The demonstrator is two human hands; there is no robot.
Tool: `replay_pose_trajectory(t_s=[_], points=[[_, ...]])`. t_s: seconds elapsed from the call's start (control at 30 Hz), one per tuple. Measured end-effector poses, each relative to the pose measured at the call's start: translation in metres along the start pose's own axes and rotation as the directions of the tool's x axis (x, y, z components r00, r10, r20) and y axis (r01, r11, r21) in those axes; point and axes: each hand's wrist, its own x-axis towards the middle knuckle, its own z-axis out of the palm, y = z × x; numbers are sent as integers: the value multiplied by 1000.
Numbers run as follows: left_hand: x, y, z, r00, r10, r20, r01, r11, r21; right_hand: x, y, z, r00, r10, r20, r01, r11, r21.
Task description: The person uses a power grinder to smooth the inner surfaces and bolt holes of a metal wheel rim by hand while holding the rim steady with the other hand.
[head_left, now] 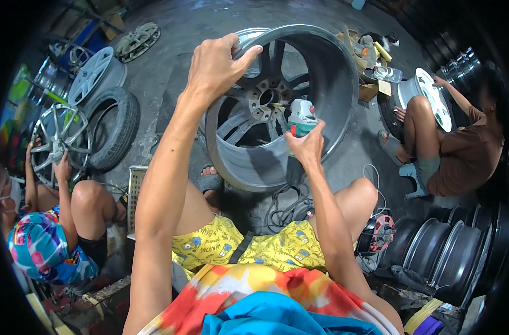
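Standing on edge on the concrete floor (pixel 210 22) between the seated person's knees, a large dark-grey alloy wheel rim (pixel 332 95) faces the camera with its open barrel, spokes and hub visible inside. The left hand (pixel 218 64) curls over the top lip of the rim, fingers wrapped on the edge and thumb laid along it. The right hand (pixel 306 146) is closed around a small green-and-white power grinder (pixel 301 115), whose head sits inside the barrel near the hub. A black cable (pixel 285 207) lies coiled on the floor just below the rim. At left, another person holds a silver spoked wheel (pixel 58 142) beside a tyre (pixel 116 128). At right, a third person sits against a white wheel (pixel 433 95); dark rims (pixel 450 251) are stacked lower right.
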Motion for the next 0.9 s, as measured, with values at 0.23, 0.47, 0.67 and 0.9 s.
replay_pose_trajectory(t_s=[0.23, 0.47, 0.67, 0.9], points=[[0, -1, 1, 1000, 15, 8, -15, 1000, -3, -3, 7, 9, 999, -31, 22, 29, 998, 62], [0, -3, 3, 1000, 13, -1, -13, 1000, -3, 2, -3, -2, 999, 8, 40, -9, 1000, 26], [-2, 2, 1, 1000, 21, 5, -21, 1000, -6, 7, 0, -7, 974, -218, -63, 212, 974, -84], [-4, -1, 0, 1000, 8, 11, -8, 1000, -19, 3, -6, -10, 998, -60, 12, 60, 997, -52]])
